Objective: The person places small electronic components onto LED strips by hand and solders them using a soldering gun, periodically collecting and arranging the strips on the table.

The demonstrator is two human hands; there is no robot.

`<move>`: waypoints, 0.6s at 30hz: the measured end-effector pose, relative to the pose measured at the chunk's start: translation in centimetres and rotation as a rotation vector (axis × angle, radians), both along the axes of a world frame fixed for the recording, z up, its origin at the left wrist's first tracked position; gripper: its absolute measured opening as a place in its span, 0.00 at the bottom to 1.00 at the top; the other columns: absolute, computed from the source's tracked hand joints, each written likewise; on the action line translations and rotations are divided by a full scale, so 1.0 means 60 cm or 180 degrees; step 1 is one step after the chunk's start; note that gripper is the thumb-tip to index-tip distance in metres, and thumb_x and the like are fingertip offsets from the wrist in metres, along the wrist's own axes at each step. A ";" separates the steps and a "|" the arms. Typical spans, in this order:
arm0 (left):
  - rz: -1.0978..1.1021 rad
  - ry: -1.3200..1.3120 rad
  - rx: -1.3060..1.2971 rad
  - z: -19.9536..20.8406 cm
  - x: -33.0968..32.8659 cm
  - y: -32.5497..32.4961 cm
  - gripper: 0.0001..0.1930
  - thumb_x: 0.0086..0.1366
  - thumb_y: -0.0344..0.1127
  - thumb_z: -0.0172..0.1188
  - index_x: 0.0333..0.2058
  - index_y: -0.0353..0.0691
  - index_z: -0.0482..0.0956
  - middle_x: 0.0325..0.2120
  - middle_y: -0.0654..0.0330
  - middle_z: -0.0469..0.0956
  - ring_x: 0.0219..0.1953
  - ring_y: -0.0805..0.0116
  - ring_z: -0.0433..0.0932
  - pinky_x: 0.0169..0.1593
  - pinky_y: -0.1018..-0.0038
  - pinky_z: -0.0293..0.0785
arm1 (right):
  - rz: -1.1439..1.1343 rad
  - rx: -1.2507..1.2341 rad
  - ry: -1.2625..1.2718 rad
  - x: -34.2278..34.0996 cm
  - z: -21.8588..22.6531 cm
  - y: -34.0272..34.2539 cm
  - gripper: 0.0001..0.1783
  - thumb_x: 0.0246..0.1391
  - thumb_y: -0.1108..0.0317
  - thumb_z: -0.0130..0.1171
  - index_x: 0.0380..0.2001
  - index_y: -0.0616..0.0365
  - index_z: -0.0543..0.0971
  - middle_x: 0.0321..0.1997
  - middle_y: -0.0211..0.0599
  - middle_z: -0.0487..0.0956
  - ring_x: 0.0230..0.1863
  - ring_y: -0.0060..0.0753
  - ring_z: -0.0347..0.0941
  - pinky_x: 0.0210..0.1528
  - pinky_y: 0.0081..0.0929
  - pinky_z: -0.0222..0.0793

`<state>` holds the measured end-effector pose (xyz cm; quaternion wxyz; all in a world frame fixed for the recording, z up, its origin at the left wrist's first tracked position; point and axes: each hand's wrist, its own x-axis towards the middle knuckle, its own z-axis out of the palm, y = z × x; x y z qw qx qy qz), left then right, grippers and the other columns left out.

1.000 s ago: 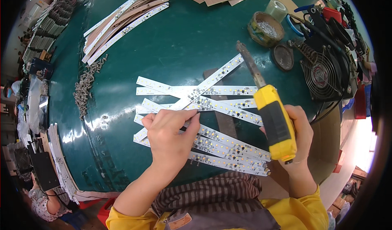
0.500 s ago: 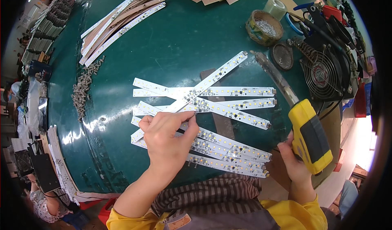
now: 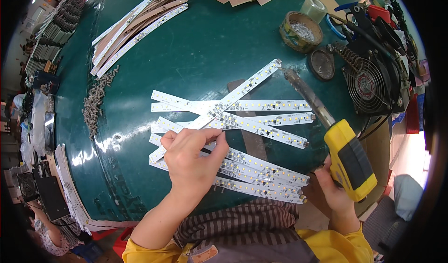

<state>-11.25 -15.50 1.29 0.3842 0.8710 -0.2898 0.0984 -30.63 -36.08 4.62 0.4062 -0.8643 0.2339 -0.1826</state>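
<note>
My left hand [image 3: 193,158] lies over a fan of white LED circuit strips, thumb and forefinger closed in a pinch; whatever is between the tips is too small or hidden to make out. Under that hand runs a diagonal LED strip [image 3: 249,83], crossing the others and rising toward the upper right. My right hand [image 3: 333,186] grips a yellow and black soldering gun [image 3: 352,158]. Its dark tip points up and left, close to the far end of the diagonal strip; contact cannot be told. More LED strips [image 3: 261,162] spread toward the table's front edge.
A dark flat bar [image 3: 254,144] lies beneath the strips. To the right are a tub of metallic bits [image 3: 301,32], a round tin [image 3: 322,64], a tape roll [image 3: 314,9] and a fan [image 3: 368,83]. Small grey parts [image 3: 95,104] and stacked strips [image 3: 140,29] lie left on the green table [image 3: 126,137].
The soldering gun in my right hand has shifted slightly left and down, its tip now nearer the diagonal strip's end. My left hand has barely moved.
</note>
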 end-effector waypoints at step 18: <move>-0.0113 -0.0147 0.0228 0.001 0.003 0.001 0.08 0.48 0.28 0.72 0.30 0.45 0.85 0.20 0.67 0.79 0.25 0.71 0.75 0.38 0.70 0.57 | 0.0334 -0.0415 -0.0082 -0.019 -0.010 -0.013 0.21 0.46 0.67 0.69 0.43 0.60 0.77 0.40 0.41 0.77 0.38 0.40 0.75 0.39 0.30 0.69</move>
